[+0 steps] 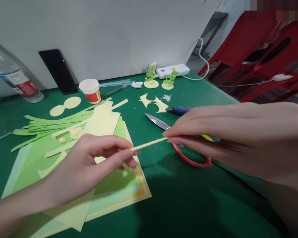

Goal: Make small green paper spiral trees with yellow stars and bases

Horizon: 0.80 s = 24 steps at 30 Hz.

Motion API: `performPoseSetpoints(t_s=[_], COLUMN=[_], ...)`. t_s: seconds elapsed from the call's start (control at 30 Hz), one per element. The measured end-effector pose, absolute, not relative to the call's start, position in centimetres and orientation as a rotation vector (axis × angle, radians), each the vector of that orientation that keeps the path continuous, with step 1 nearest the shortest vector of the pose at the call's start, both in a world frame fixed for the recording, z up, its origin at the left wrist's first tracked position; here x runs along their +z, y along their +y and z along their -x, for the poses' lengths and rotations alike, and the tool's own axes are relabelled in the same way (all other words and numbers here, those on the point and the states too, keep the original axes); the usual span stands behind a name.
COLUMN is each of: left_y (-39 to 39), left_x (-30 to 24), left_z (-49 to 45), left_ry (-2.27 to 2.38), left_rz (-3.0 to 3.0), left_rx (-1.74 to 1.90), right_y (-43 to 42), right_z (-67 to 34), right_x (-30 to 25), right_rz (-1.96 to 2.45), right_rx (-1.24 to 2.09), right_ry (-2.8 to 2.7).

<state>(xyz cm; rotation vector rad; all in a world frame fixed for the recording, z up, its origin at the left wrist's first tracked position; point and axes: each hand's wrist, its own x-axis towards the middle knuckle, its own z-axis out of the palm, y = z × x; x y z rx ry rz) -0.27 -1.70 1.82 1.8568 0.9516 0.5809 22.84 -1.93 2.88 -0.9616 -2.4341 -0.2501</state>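
Between my two hands a thin pale-yellow paper strip (150, 143) stretches, seen nearly edge-on. My left hand (99, 162) pinches its left end between thumb and fingers, above a pile of paper. My right hand (228, 135) pinches the other end with its fingertips. Scissors with red handles (191, 162) lie on the green table under my right hand, partly hidden by it. Beneath my left hand are green and cream paper sheets (124, 185), pale-yellow offcuts (103, 124) and several green paper strips (57, 122).
Behind stand a paper cup (89, 91), a black phone (58, 71) and a water bottle (17, 79). Two small paper plants on round bases (151, 83) sit near a white power strip (173, 70). A blue-handled tool (180, 110) lies by the scissors. Red chairs (253, 49) are at right.
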Motion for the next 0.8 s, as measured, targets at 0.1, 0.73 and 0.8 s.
performPoseSetpoints(t_s=[0.1, 0.73, 0.8], left_y=[-1.73, -1.61, -1.53], left_x=[2.06, 1.44, 1.42], left_z=[0.22, -0.07, -0.12], left_ry=[0.926, 0.747, 0.698], left_rz=[-1.670, -1.118, -1.091], left_rx=[0.481, 0.316, 0.275], right_y=[-1.87, -1.25, -1.22], right_z=[-22.75, -22.87, -22.97], right_x=[2.71, 2.61, 2.80], right_rz=[0.837, 0.657, 0.692], right_rx=[-0.213, 0.074, 0.132], right_ry=[-2.398, -2.464, -2.519])
